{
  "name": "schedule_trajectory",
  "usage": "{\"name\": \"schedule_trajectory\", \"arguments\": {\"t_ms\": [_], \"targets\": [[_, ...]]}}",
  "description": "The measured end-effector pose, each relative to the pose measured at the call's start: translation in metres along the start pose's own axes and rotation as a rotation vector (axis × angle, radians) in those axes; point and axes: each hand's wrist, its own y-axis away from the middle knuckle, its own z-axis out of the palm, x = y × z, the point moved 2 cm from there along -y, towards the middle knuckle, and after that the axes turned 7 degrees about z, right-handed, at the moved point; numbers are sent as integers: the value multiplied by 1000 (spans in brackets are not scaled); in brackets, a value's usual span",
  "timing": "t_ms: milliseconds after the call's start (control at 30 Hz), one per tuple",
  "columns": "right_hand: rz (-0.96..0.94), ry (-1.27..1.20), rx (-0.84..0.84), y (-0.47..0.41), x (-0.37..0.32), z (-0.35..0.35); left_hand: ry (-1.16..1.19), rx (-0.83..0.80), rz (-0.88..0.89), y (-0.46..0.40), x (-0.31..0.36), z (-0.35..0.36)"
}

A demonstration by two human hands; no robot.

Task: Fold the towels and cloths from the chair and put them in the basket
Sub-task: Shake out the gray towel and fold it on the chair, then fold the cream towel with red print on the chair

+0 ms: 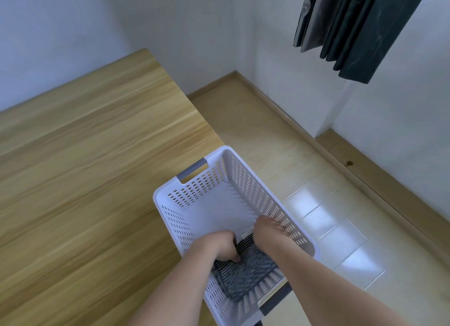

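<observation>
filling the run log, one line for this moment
step: placing | left hand and right hand: on grey towel | where: white basket

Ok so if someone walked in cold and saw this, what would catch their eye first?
Probably the white perforated basket at the right edge of the wooden table, with both hands in it. The left hand and right hand are down on a folded grey striped cloth at the basket's near end. After that, the dark curtain hanging at the upper right.
</observation>
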Motion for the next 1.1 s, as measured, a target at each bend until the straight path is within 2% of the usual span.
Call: {"name": "schedule_trajectory", "arguments": {"t_ms": [100,233,533,800,1000,1100], "targets": [[-40,22,49,11,2,-5,-21,21,18,8,5,1],[-197,11,248,44,10,-28,-48,123,62,33,10,-2],[-372,-234,472,136,-6,-61,-249,782,280,141,-18,-54],[-487,-305,607,253,-91,-38,-271,1059,263,255,-133,-71],[-541,-357,746,347,-169,0,-321,1125,249,334,-239,-74],[-568,-346,759,386,-196,17,-296,1158,230,370,-275,-70]]}}
